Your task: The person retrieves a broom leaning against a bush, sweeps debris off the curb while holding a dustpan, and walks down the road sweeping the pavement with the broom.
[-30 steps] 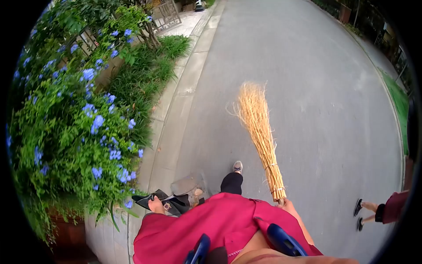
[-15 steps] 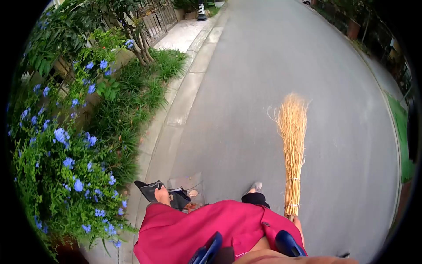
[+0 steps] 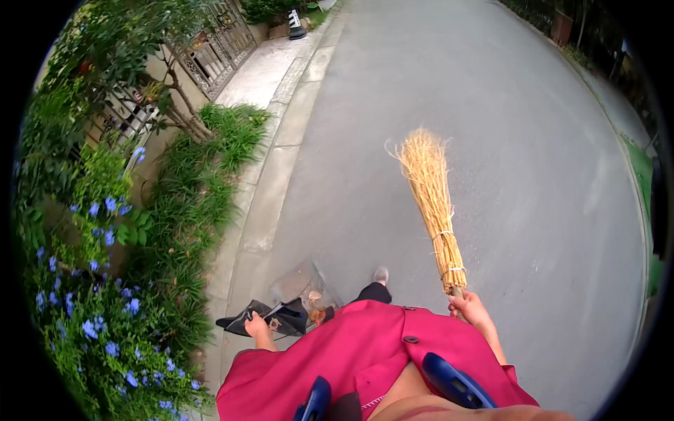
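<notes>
My right hand is wrapped round the short wooden handle of a straw broom. The broom's bound straw points forward over the road, its loose tips fanned out. At the lower left, my left hand is closed on the black upper part of a dustpan. Its thin greyish pan extends forward and right, with a few dry brown leaves at it. My magenta top partly hides the dustpan's near side.
Grey road stretches ahead, bordered at left by a pale kerb. Grass and a blue-flowering shrub line that side. A metal gate and a black-and-white cone stand farther ahead. One shoe shows below.
The broom has swung left and forward, its tips now leaning left. My right hand has come out from beside my top into fuller view. The surroundings have shifted as I step along.
</notes>
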`<move>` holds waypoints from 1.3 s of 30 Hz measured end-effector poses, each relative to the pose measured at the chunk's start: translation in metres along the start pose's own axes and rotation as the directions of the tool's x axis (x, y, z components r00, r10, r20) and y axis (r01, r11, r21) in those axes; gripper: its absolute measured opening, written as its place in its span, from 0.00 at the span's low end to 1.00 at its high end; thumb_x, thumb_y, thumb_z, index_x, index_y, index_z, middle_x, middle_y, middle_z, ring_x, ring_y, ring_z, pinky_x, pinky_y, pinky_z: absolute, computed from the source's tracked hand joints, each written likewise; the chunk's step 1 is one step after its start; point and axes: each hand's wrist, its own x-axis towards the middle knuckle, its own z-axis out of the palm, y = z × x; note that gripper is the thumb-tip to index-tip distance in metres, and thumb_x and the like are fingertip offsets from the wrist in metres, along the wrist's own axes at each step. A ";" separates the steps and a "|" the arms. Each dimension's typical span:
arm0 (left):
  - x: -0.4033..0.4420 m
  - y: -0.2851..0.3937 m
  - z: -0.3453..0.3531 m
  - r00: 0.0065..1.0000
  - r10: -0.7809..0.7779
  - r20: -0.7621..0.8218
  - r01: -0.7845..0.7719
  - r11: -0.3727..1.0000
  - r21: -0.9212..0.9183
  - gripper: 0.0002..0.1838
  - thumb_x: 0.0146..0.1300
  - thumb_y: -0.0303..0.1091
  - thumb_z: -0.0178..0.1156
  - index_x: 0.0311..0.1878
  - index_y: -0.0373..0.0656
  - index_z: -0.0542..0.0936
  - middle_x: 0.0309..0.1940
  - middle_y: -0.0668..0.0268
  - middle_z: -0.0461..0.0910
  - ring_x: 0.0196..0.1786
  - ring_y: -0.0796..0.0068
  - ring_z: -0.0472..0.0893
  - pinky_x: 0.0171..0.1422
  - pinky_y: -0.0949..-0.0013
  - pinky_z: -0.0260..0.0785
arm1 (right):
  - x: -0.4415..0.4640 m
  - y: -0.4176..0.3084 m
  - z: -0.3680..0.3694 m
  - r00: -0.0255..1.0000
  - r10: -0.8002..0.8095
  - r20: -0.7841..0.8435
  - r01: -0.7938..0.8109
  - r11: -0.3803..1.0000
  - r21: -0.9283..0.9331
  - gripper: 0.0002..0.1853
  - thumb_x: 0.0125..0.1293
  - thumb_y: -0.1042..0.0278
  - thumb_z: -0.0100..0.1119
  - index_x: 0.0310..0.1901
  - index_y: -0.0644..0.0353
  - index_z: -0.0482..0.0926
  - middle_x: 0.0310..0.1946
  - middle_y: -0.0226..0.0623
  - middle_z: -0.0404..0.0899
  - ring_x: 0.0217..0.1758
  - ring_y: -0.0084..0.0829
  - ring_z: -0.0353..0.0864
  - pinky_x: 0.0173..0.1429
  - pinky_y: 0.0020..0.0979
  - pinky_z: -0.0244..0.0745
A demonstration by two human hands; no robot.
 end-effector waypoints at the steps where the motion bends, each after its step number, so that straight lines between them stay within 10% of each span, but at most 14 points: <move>1: 0.001 0.000 0.005 1.000 -0.026 0.014 0.026 0.999 -0.021 0.27 0.59 0.40 0.61 0.57 0.32 0.71 0.50 0.50 0.77 0.48 0.55 0.80 0.51 0.59 0.73 | 0.008 -0.004 0.005 1.000 -0.002 0.005 0.002 0.999 0.048 0.07 0.62 0.72 0.56 0.34 0.61 0.68 0.21 0.29 0.71 0.19 0.19 0.70 0.21 0.24 0.69; 5: 0.001 0.019 0.135 0.999 -0.039 -0.010 0.040 0.965 0.260 0.26 0.58 0.42 0.60 0.53 0.31 0.74 0.45 0.48 0.79 0.45 0.51 0.80 0.50 0.59 0.73 | 0.112 -0.076 -0.014 0.994 -0.093 -0.052 0.090 0.994 -0.060 0.07 0.61 0.72 0.57 0.37 0.63 0.69 0.21 0.30 0.71 0.18 0.20 0.70 0.21 0.25 0.69; 8: -0.005 0.050 0.251 0.953 0.217 0.212 -0.300 0.780 0.549 0.21 0.59 0.42 0.56 0.42 0.29 0.78 0.39 0.44 0.80 0.41 0.50 0.81 0.47 0.58 0.72 | 0.193 -0.145 -0.037 0.989 -0.131 -0.063 0.127 0.990 -0.056 0.08 0.60 0.73 0.57 0.38 0.63 0.70 0.20 0.30 0.71 0.17 0.21 0.70 0.20 0.25 0.68; 10: -0.030 0.081 0.318 0.726 0.313 0.613 -0.672 0.132 0.729 0.18 0.59 0.38 0.53 0.41 0.28 0.78 0.38 0.43 0.80 0.40 0.51 0.81 0.47 0.58 0.72 | 0.238 -0.198 -0.053 0.981 -0.108 -0.159 0.109 0.994 -0.001 0.07 0.60 0.73 0.56 0.38 0.62 0.70 0.20 0.30 0.70 0.17 0.21 0.70 0.19 0.26 0.68; 13: -0.109 0.175 0.463 0.997 0.051 0.049 -0.071 0.692 0.718 0.19 0.60 0.37 0.53 0.43 0.27 0.77 0.43 0.44 0.79 0.44 0.52 0.81 0.48 0.59 0.73 | 0.353 -0.283 -0.089 0.977 -0.108 -0.183 0.128 0.986 0.103 0.06 0.60 0.72 0.55 0.37 0.62 0.70 0.20 0.29 0.70 0.17 0.21 0.69 0.19 0.26 0.67; 15: -0.045 0.182 0.419 0.991 0.065 0.120 -0.127 0.762 0.635 0.22 0.62 0.41 0.52 0.45 0.26 0.76 0.44 0.44 0.79 0.44 0.51 0.81 0.49 0.58 0.73 | 0.305 -0.204 -0.027 0.947 -0.105 -0.304 0.155 0.977 0.145 0.06 0.61 0.72 0.54 0.37 0.61 0.70 0.20 0.29 0.70 0.17 0.21 0.69 0.19 0.26 0.67; 18: 0.020 0.186 0.481 0.991 0.056 0.118 -0.110 0.844 0.524 0.29 0.64 0.48 0.50 0.47 0.23 0.73 0.45 0.43 0.78 0.45 0.48 0.80 0.48 0.55 0.73 | 0.372 -0.224 -0.008 0.932 -0.119 -0.343 0.184 0.969 0.164 0.05 0.61 0.71 0.53 0.37 0.61 0.70 0.20 0.29 0.70 0.18 0.21 0.69 0.19 0.25 0.67; 21: -0.135 0.231 0.628 0.999 0.027 0.035 -0.038 0.916 0.400 0.29 0.64 0.48 0.50 0.47 0.23 0.73 0.45 0.43 0.78 0.45 0.46 0.80 0.47 0.55 0.73 | 0.533 -0.376 -0.136 0.948 -0.106 -0.300 0.149 0.981 0.125 0.05 0.62 0.71 0.53 0.37 0.61 0.70 0.20 0.29 0.70 0.17 0.20 0.69 0.18 0.24 0.66; 24: -0.122 0.230 0.734 0.894 0.322 0.312 -0.434 0.446 0.783 0.29 0.63 0.49 0.51 0.50 0.26 0.72 0.42 0.42 0.78 0.44 0.48 0.79 0.48 0.57 0.73 | 0.647 -0.468 -0.171 0.953 -0.108 -0.283 0.148 0.982 0.121 0.04 0.62 0.71 0.52 0.36 0.61 0.70 0.19 0.29 0.70 0.16 0.20 0.68 0.18 0.24 0.66; 27: -0.127 0.275 0.853 0.992 -0.010 0.125 0.005 0.999 0.041 0.28 0.62 0.48 0.53 0.55 0.30 0.70 0.45 0.47 0.77 0.41 0.51 0.79 0.38 0.52 0.75 | 0.730 -0.560 -0.183 0.964 -0.200 -0.174 0.216 0.973 0.081 0.05 0.62 0.71 0.51 0.35 0.62 0.70 0.18 0.30 0.70 0.15 0.21 0.68 0.17 0.24 0.65; 29: -0.157 0.346 0.864 0.999 0.019 -0.050 -0.011 0.990 0.138 0.25 0.62 0.48 0.54 0.56 0.39 0.71 0.43 0.51 0.76 0.36 0.55 0.79 0.24 0.54 0.75 | 0.750 -0.612 -0.169 0.974 -0.213 -0.081 0.214 0.977 0.003 0.04 0.62 0.72 0.51 0.36 0.62 0.70 0.18 0.31 0.70 0.13 0.22 0.68 0.15 0.25 0.64; 31: -0.151 0.360 0.950 0.973 0.163 -0.162 -0.078 0.896 0.437 0.26 0.61 0.47 0.55 0.56 0.36 0.72 0.46 0.50 0.78 0.43 0.52 0.80 0.36 0.54 0.77 | 0.854 -0.671 -0.186 0.983 -0.167 -0.081 0.173 0.982 0.075 0.04 0.62 0.72 0.52 0.36 0.62 0.71 0.19 0.32 0.71 0.12 0.22 0.68 0.14 0.25 0.63; 39: -0.186 0.464 1.152 0.992 -0.023 -0.124 0.040 0.990 0.136 0.26 0.61 0.48 0.55 0.51 0.32 0.74 0.45 0.44 0.78 0.46 0.48 0.79 0.49 0.56 0.73 | 1.002 -0.791 -0.155 0.988 -0.137 -0.071 0.143 0.986 0.087 0.05 0.63 0.72 0.52 0.39 0.61 0.70 0.18 0.31 0.70 0.13 0.21 0.67 0.14 0.23 0.62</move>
